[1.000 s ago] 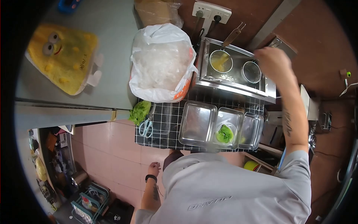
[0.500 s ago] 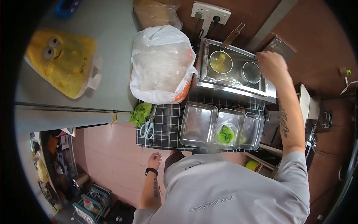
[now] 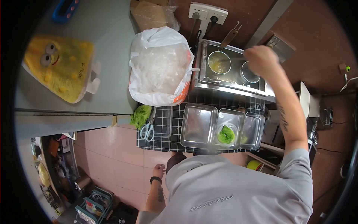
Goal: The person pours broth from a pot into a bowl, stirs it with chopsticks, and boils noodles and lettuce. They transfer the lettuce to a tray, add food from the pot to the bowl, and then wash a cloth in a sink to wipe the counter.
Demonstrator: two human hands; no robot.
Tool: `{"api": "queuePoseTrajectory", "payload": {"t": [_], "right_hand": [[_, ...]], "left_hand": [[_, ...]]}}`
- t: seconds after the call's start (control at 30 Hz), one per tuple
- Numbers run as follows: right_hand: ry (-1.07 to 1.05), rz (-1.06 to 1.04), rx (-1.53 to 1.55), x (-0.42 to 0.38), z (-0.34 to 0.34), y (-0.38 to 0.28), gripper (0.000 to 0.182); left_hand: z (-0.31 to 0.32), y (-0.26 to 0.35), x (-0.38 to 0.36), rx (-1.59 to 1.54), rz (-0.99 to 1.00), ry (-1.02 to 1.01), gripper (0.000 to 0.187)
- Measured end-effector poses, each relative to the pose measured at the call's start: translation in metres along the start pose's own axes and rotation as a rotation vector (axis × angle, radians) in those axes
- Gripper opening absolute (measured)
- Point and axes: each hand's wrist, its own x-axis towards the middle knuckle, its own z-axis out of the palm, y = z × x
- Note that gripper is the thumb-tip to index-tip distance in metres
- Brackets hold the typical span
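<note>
My right hand (image 3: 263, 61) is closed above the right side of a metal boiling cooker (image 3: 231, 80), beside a round mesh strainer (image 3: 250, 72). A thin blurred streak runs from it towards the left strainer (image 3: 219, 62), which has a wooden handle and holds yellowish food in liquid. What the fingers grip is not clear. Low beside my body hangs my left hand (image 3: 159, 170), its fingers curled with nothing visible in them. Three metal trays lie below the cooker: a left tray (image 3: 198, 125), a middle tray (image 3: 229, 115) with green lettuce (image 3: 226, 134), and a right tray (image 3: 253, 128).
A white plastic bag (image 3: 160, 69) of clear bags stands left of the cooker. Scissors (image 3: 147, 130) and leafy greens (image 3: 141, 116) lie on the checked tabletop (image 3: 162, 143). A grey surface (image 3: 112, 56) bears a yellow plush item (image 3: 61, 69). A socket panel (image 3: 208, 13) is on the wall.
My right hand has moved left over the cooker, closer to the strainers. My left hand has shifted slightly down and right. The view has moved a little.
</note>
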Motion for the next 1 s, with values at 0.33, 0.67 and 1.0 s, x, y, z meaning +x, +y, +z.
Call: {"api": "queuePoseTrajectory", "payload": {"t": [0.33,0.67,1.0], "right_hand": [[0.205,0.218,-0.004,-0.067,-0.046,0.040,0.020],[-0.170,-0.073,0.044,0.063,0.086,-0.054,0.019],[0.284,0.173,0.023,-0.062,-0.042,0.031,0.016]], "left_hand": [[0.000,0.060,0.024,0.026,0.135,-0.010,0.029],[-0.010,0.022,0.002,-0.029,0.083,0.024,0.029],[-0.023,-0.003,-0.002,0.038,-0.048,0.019,0.031]]}}
